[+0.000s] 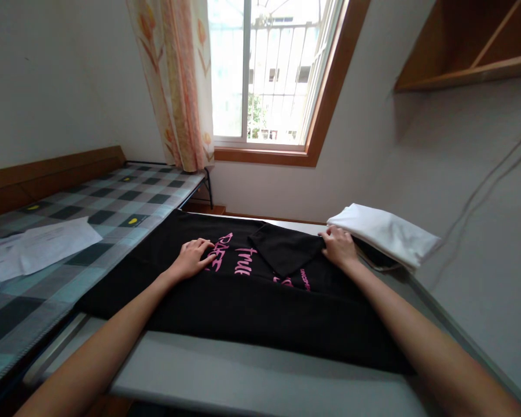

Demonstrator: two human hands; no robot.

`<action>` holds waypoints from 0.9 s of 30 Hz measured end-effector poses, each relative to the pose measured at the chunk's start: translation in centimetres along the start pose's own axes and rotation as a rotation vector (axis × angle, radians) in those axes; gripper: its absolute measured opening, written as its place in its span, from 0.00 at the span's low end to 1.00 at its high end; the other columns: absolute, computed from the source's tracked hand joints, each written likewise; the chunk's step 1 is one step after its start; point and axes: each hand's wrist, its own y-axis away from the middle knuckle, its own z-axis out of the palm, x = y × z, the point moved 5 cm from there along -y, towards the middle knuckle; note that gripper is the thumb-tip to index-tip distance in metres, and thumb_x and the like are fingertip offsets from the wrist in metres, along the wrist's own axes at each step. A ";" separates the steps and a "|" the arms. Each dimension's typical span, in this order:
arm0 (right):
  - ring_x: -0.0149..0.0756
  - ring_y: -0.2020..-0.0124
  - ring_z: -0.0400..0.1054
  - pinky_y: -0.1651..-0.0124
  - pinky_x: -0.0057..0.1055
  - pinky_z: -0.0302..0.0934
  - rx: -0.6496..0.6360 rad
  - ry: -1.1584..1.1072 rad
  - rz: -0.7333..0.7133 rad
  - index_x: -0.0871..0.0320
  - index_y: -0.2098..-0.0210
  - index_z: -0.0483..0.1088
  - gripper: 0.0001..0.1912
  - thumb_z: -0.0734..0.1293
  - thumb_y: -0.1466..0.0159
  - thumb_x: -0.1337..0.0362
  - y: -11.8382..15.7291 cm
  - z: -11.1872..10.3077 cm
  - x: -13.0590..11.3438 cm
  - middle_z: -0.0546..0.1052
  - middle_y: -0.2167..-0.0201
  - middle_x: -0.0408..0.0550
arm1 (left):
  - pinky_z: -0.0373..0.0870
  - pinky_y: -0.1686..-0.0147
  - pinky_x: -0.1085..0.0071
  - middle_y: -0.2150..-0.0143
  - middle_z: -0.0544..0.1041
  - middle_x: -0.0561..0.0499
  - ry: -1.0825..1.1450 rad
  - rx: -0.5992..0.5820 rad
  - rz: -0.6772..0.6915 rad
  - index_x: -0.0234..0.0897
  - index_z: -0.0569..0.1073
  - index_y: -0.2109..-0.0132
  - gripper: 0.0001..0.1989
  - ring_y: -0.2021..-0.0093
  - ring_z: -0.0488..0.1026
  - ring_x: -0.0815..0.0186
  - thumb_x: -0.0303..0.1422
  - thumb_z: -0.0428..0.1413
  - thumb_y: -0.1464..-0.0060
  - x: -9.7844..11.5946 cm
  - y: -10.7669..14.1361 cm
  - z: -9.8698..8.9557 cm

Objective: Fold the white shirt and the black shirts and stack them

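A black T-shirt (243, 307) with pink lettering lies spread across the table, its near side folded over in a long strip. One sleeve is turned inward over the print and covers part of the letters. My left hand (193, 259) rests on the cloth beside the lettering, fingers slightly bent and apart, holding nothing. At the right end of the turned sleeve, my right hand (340, 245) has its fingers closed on the shirt's cloth; the fingertips are partly hidden.
Right of the shirt, folded white cloth (384, 231) lies on dark cloth by the wall. The pale table (226, 365) adjoins a bed with a checked cover (156, 179), where papers (47, 249) lie. A wooden shelf (464, 78) juts out upper right; cables (481, 197) hang below it.
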 end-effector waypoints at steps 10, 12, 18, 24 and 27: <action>0.49 0.58 0.71 0.57 0.42 0.63 -0.188 -0.191 0.425 0.49 0.46 0.73 0.25 0.58 0.39 0.69 -0.9 1.8 2.2 0.74 0.53 0.59 | 0.57 0.44 0.52 0.45 0.71 0.47 -0.010 -0.003 0.007 0.46 0.71 0.47 0.21 0.45 0.66 0.53 0.49 0.49 0.41 -0.1 -0.1 0.2; 0.51 0.56 0.72 0.55 0.44 0.63 -0.243 -0.257 0.520 0.49 0.44 0.71 0.26 0.59 0.41 0.69 -1.0 2.8 2.3 0.75 0.53 0.59 | 0.57 0.44 0.52 0.46 0.71 0.47 -0.010 -0.002 0.003 0.45 0.71 0.48 0.21 0.45 0.66 0.53 0.50 0.49 0.41 -0.1 -0.1 0.1; 0.52 0.55 0.72 0.53 0.46 0.64 -0.238 -0.463 0.675 0.52 0.44 0.71 0.30 0.64 0.47 0.67 -1.5 4.5 2.7 0.76 0.55 0.60 | 0.58 0.44 0.53 0.47 0.72 0.46 -0.009 0.007 0.006 0.45 0.71 0.49 0.21 0.45 0.66 0.53 0.50 0.49 0.42 0.1 -0.1 0.0; 0.47 0.47 0.67 0.45 0.42 0.60 -0.001 -0.764 0.644 0.58 0.44 0.68 0.26 0.53 0.39 0.65 -1.4 4.0 1.9 0.74 0.48 0.57 | 0.58 0.44 0.52 0.46 0.71 0.46 -0.004 0.003 0.006 0.44 0.72 0.48 0.21 0.45 0.66 0.53 0.49 0.49 0.42 -0.1 -0.2 0.1; 0.46 0.45 0.66 0.44 0.41 0.59 0.133 -0.893 0.624 0.60 0.49 0.71 0.25 0.51 0.37 0.61 -1.2 4.0 1.6 0.74 0.48 0.57 | 0.60 0.45 0.51 0.46 0.71 0.46 0.005 0.020 0.023 0.44 0.73 0.49 0.20 0.44 0.66 0.52 0.48 0.50 0.42 -0.1 -0.1 0.0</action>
